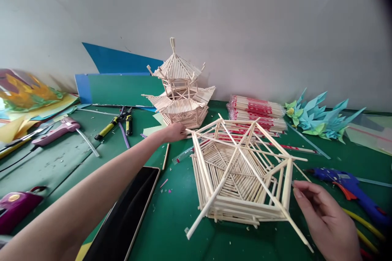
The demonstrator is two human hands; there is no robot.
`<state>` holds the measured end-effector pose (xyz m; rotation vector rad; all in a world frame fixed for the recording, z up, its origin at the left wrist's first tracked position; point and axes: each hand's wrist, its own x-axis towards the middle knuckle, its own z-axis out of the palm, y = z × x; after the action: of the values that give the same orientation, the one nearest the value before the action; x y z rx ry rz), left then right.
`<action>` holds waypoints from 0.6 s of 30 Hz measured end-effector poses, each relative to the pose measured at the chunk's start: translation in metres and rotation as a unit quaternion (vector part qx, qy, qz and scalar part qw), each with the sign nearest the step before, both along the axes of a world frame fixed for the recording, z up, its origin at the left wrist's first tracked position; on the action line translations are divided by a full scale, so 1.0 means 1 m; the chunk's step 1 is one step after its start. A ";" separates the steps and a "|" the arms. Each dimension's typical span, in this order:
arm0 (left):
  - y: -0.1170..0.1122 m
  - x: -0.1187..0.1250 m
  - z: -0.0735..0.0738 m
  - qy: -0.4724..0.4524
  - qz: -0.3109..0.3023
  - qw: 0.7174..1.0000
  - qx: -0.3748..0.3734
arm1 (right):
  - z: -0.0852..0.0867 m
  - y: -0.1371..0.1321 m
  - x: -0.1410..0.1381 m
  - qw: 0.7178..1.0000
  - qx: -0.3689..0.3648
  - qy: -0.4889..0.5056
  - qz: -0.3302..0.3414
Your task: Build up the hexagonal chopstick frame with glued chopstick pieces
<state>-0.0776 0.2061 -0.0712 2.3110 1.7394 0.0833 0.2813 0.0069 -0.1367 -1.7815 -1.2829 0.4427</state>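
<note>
A six-sided frame of pale wooden sticks (239,208) stands on the green table, with long sticks crossing over its open top and a slatted floor inside. My left hand (176,132) reaches to its far left corner, fingers closed at a protruding stick end and partly hidden. Beside the right wall is my right hand (327,216), thumb and forefinger pinched together; what lies between them is too small to make out. Behind the frame rises a finished-looking two-tiered stick pagoda (179,85). A loose stick (165,157) lies near my left forearm.
Wrapped stick bundles (257,112) and blue paper leaves (324,118) sit at the back. A blue glue gun (352,189) lies right, a pink glue gun (58,130) left. Yellow-handled pliers (107,128) and a dark tablet-like slab (128,216) are near my left arm.
</note>
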 end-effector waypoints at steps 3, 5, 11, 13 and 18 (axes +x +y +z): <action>-0.004 -0.001 0.006 0.024 -0.020 0.999 -0.044 | -0.001 0.001 0.000 1.000 -0.005 0.005 0.014; -0.008 -0.003 0.010 0.038 -0.023 0.998 -0.053 | -0.001 0.001 0.000 1.000 -0.013 0.013 0.010; -0.034 -0.022 0.013 0.093 0.026 0.994 -0.047 | 0.000 0.001 -0.002 0.999 -0.025 0.025 0.013; -0.046 -0.029 0.009 0.116 0.054 0.990 -0.058 | 0.000 0.000 -0.002 0.999 -0.022 0.024 0.021; -0.067 -0.030 -0.006 0.148 0.096 0.980 -0.089 | 0.003 0.000 -0.004 0.999 -0.001 0.011 0.039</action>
<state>-0.1075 0.1388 -0.0774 2.1063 2.0153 -0.3843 0.2774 0.0065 -0.1333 -1.7291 -1.3401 0.5050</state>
